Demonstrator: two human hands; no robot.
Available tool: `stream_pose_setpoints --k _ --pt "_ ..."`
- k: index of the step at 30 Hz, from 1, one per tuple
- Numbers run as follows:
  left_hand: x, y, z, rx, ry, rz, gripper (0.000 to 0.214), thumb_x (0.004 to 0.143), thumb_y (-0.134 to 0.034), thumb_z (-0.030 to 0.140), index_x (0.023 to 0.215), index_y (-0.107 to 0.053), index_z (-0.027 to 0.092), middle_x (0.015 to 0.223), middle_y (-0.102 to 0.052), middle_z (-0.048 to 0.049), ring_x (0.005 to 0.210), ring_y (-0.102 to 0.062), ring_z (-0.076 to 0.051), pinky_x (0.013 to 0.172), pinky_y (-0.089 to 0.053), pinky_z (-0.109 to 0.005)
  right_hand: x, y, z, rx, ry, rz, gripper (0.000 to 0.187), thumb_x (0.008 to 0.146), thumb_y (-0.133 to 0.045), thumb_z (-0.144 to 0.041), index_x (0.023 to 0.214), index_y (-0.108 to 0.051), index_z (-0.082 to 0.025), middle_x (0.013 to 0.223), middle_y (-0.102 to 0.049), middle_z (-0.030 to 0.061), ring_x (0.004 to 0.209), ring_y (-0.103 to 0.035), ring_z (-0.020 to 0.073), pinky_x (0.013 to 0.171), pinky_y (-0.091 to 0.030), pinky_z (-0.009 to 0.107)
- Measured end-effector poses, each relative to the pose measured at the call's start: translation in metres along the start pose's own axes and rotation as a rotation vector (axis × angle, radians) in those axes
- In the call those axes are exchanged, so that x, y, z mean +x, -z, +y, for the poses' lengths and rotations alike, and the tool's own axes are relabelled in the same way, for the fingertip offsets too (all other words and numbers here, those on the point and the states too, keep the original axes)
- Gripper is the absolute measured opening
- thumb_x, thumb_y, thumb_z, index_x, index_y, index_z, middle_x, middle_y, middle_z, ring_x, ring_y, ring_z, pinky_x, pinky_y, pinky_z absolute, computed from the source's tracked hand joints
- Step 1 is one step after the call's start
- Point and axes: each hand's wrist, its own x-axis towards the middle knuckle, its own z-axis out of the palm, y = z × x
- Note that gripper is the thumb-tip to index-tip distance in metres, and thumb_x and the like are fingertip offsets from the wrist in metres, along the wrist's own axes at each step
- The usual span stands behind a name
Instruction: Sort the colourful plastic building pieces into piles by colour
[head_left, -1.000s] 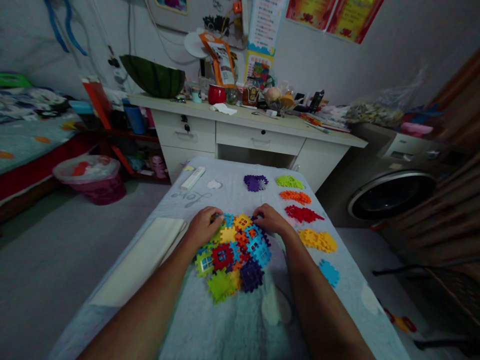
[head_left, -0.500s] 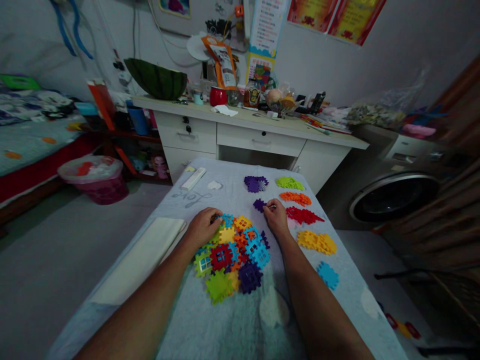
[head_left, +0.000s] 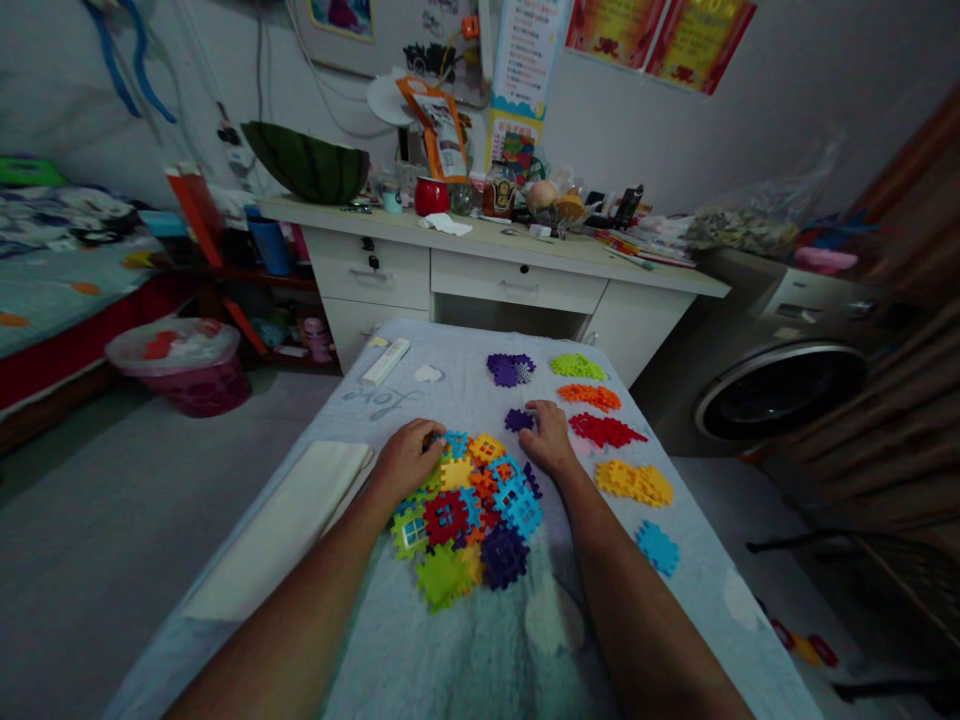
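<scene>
Across the foreground extends a cloth-covered table [head_left: 450, 660], its far edge just before a white desk [head_left: 645, 320]. Along its left edge lies a folded pale cloth [head_left: 277, 535]. Centrally, a mixed pile of notched plastic pieces [head_left: 465, 510] occupies the space between the forearms, with bare fabric on its near side. The left hand [head_left: 409, 460] curls at the pile's far-left edge; whether it grips a piece cannot be told. The right hand [head_left: 546, 437] is open, thumb and forefinger parted. Toward the right edge, yellow [head_left: 634, 482], red [head_left: 606, 431], orange [head_left: 590, 397] and green groups [head_left: 578, 367] stand apart, separated by narrow gaps. Beside the right fingertips lies a single purple piece [head_left: 518, 420], contact unclear, with open cloth between it and the purple group [head_left: 510, 369] beyond.
</scene>
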Motion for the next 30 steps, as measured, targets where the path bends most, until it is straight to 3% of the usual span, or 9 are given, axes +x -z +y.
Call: stream_pose_setpoints --k 4,10,16,24,30 --pt "0.000 0.000 -0.001 -0.005 -0.008 -0.002 0.021 0.081 -0.051 0.027 0.092 -0.066 0.020 0.095 -0.068 -0.0050 0.092 -0.063 -0.020 0.085 -0.049 -0.034 -0.003 -0.003 0.002 -0.058 -0.028 -0.085 0.055 0.067 -0.063 -0.020 0.122 -0.056 -0.019 0.121 -0.060 0.0125 0.110 -0.050 0.0301 0.095 -0.037 0.043" --pt "0.000 0.001 0.000 -0.009 0.000 0.003 0.020 0.081 -0.051 0.028 0.092 -0.066 0.020 0.096 -0.068 -0.0051 0.093 -0.063 -0.021 0.086 -0.050 -0.034 0.008 -0.005 0.007 0.024 0.008 -0.015 0.039 0.071 -0.068 -0.025 0.108 -0.058 -0.020 0.108 -0.062 0.0082 0.099 -0.054 0.0237 0.089 -0.042 0.037" --pt "0.000 0.000 0.000 -0.005 -0.009 0.007 0.020 0.081 -0.051 0.027 0.092 -0.066 0.021 0.096 -0.069 -0.0051 0.092 -0.064 -0.021 0.086 -0.049 -0.034 0.046 -0.018 -0.001 0.061 0.108 0.008 0.016 0.071 -0.067 -0.018 0.085 -0.058 -0.019 0.097 -0.058 0.0051 0.094 -0.054 0.0203 0.089 -0.042 0.034" --pt "0.001 0.000 -0.003 -0.002 -0.024 0.002 0.018 0.082 -0.051 0.026 0.092 -0.066 0.021 0.096 -0.068 -0.0050 0.093 -0.063 -0.021 0.083 -0.048 -0.034 0.101 -0.051 -0.018 -0.024 0.103 0.027 0.016 0.070 -0.067 -0.011 0.083 -0.061 -0.018 0.098 -0.057 0.0074 0.094 -0.051 0.0215 0.089 -0.041 0.035" --pt "0.001 -0.002 -0.006 0.000 -0.042 0.008 0.016 0.082 -0.052 0.024 0.092 -0.065 0.020 0.095 -0.068 -0.0050 0.092 -0.062 -0.021 0.084 -0.047 -0.033 0.120 -0.066 -0.022 -0.059 0.036 0.057 0.019 0.072 -0.068 -0.015 0.091 -0.066 -0.016 0.107 -0.057 0.0107 0.099 -0.051 0.0228 0.093 -0.039 0.036"
